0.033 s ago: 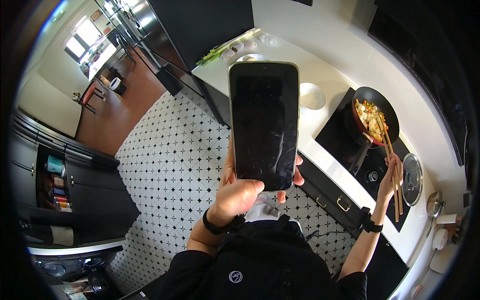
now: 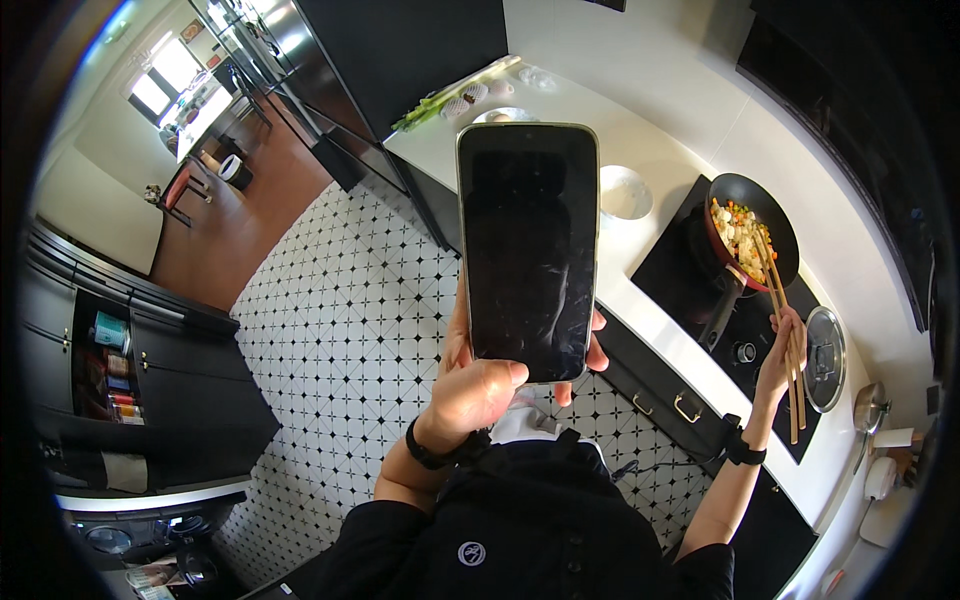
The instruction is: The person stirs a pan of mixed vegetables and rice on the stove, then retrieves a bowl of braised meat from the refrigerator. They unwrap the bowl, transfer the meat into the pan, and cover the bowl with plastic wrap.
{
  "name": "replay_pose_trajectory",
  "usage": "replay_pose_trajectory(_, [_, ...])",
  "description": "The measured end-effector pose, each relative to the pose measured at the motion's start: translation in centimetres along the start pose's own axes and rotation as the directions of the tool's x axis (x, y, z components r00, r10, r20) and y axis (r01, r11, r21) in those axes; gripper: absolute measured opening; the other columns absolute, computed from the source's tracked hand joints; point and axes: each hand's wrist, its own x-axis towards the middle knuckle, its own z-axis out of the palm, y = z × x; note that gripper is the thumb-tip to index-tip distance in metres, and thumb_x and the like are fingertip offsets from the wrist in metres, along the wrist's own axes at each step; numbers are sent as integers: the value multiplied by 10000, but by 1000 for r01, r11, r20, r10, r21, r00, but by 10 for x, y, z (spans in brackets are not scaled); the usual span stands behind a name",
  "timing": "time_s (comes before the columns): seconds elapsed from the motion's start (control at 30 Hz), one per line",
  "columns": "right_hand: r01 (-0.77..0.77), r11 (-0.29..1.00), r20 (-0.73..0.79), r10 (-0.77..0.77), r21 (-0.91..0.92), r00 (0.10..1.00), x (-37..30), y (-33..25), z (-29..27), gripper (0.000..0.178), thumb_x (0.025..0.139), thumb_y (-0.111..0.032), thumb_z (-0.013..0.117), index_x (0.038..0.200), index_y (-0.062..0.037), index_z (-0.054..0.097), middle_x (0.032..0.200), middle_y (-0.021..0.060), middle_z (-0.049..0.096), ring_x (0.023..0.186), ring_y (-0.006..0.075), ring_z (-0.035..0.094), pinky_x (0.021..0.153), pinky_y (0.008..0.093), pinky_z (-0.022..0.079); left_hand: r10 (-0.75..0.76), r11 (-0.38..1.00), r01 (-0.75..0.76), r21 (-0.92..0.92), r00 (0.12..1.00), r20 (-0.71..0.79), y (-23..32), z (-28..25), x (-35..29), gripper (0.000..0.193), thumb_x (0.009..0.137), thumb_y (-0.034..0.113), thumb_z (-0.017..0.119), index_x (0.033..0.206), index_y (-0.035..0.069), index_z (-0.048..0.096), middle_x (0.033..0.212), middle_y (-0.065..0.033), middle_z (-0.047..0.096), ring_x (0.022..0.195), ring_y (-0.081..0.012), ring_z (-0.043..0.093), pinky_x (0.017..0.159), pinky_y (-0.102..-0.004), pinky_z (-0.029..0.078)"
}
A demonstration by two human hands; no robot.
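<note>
My left hand [image 2: 478,385] is wrapped round a dark-screened smartphone [image 2: 528,250], held upright in front of me with the thumb over its lower left edge. Over at the stove, my right hand [image 2: 784,352] grips a pair of long wooden chopsticks [image 2: 796,385]. Their far tips rest in diced food [image 2: 740,235], pale pieces with orange and green bits, inside a dark frying pan [image 2: 778,215] with a red outer side. The pan's black handle [image 2: 718,318] points back toward me, and my right hand is apart from it.
The pan stands on a black cooktop [image 2: 672,262] with a control knob [image 2: 744,352]. Beside my right hand lies a glass lid [image 2: 825,360]. A white bowl [image 2: 626,194] and green onions [image 2: 455,95] sit on the white counter [image 2: 580,108]. Dark drawers [image 2: 655,385] run below.
</note>
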Motion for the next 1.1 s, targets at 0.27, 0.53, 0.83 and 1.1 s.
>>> replay_pose_trajectory(0.27, [31, 996, 2, -31, -85, 1000, 6, -5, 15, 245, 1016, -189, 547, 1098, 11, 662, 988, 105, 686, 850, 159, 680, 791, 272, 555, -11, 997, 17, -78, 997, 83, 7, -24, 13, 827, 816, 105, 558, 1521, 117, 125, 1224, -330, 530, 986, -417, 652, 591, -380, 585])
replay_pose_trajectory(0.53, [77, 976, 24, -74, -205, 997, 5, -3, 35, 214, 1009, -176, 559, 1090, -7, 662, 1039, 107, 664, 890, 168, 673, 799, 277, 543, -91, 994, 86, -62, 992, -84, 5, -32, 28, 886, 932, 692, 193, 1452, -14, 319, 1255, -367, 532, 918, -418, 677, 537, -378, 565])
replay_pose_trajectory(0.83, [216, 915, 64, -207, -341, 976, 12, -12, 57, 161, 993, -108, 562, 1106, -24, 640, 1085, 144, 643, 916, 251, 665, 780, 323, 555, -109, 992, 106, -63, 993, -50, 4, -53, 53, 874, 939, 680, 189, 1450, -17, 318, 1264, -365, 527, 944, -426, 670, 557, -379, 571])
replay_pose_trajectory(1.1, [266, 864, 105, -245, -428, 964, 12, -9, 65, 153, 984, -79, 564, 1114, -26, 626, 1104, 146, 626, 930, 274, 660, 767, 334, 557, -128, 990, 127, -53, 992, -6, 0, -60, 67, 857, 941, 672, 204, 1459, -3, 302, 1263, -370, 526, 971, -436, 667, 557, -384, 574])
